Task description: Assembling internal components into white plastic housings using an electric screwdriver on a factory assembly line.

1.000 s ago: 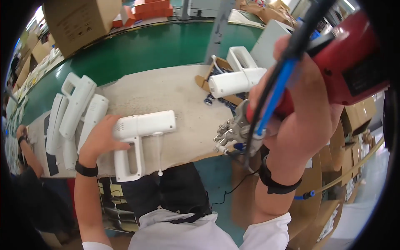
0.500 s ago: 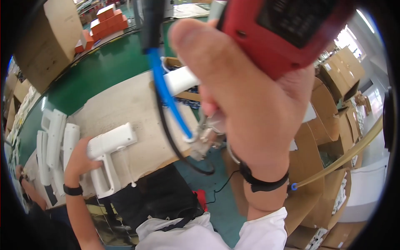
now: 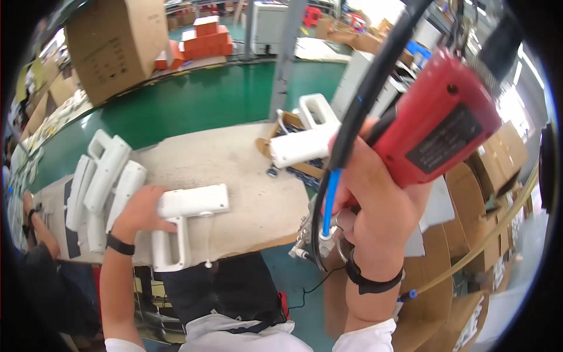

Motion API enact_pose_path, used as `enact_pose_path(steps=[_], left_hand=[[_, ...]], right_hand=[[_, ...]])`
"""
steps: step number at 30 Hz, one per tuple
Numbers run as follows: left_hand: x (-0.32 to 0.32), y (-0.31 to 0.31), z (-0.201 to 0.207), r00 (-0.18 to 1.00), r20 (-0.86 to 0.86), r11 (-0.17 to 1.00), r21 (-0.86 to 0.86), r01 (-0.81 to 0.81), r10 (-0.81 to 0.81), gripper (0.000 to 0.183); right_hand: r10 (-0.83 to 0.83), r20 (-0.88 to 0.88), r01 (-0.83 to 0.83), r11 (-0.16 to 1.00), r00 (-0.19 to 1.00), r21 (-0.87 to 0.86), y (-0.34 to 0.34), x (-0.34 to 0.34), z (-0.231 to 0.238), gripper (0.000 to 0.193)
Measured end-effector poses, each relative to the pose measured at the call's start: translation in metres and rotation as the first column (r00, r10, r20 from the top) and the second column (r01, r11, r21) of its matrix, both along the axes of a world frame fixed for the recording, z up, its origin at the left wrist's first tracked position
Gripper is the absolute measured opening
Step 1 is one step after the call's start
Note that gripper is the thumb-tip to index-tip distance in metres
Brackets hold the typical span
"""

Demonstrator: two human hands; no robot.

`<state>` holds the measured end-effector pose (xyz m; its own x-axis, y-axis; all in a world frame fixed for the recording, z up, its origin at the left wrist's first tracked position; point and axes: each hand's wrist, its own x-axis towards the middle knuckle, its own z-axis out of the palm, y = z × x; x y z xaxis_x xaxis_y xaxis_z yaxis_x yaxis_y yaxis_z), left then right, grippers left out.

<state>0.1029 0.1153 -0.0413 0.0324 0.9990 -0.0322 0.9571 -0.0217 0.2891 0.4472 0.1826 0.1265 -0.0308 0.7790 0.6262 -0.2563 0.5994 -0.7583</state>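
My right hand (image 3: 381,196) is raised close to the camera and wrapped round a red electric screwdriver (image 3: 437,120) with a dark label; its tip is hidden. A black cable and a blue tube (image 3: 331,202) hang in front of my fingers, with metal fittings (image 3: 302,237) below. My left hand (image 3: 141,211) grips the back end of a white pistol-shaped housing (image 3: 199,200) with a loop handle, lying on the table. A thin white cord (image 3: 208,240) with a small end piece trails from it over the table edge.
Several similar white housings (image 3: 108,173) lie at the left. Another (image 3: 305,146) rests on a small cardboard box (image 3: 264,146) of dark parts. Beige board (image 3: 246,182) covers the bench; a green surface (image 3: 205,91) lies behind. Cartons (image 3: 434,276) stand right. Another person's hand (image 3: 29,205) is far left.
The view has shifted, showing more of the bench's far side. My right hand and the screwdriver now sit farther right and smaller in view. My left hand stays on the white housing.
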Motion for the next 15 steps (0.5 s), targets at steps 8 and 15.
enact_pose_path(steps=[8,15], left_hand=[[-0.006,-0.012,-0.003,0.989,0.032,0.987,-0.073,-0.144,0.147,0.085],[-0.012,-0.012,-0.019,0.99,0.116,0.996,0.033,-0.085,0.08,0.076]], right_hand=[[0.258,-0.179,-0.293,0.933,0.949,-0.21,-0.015,-0.107,-0.005,0.012],[0.215,-0.044,-0.218,0.971,0.976,-0.097,-0.004,-0.202,-0.041,0.008]])
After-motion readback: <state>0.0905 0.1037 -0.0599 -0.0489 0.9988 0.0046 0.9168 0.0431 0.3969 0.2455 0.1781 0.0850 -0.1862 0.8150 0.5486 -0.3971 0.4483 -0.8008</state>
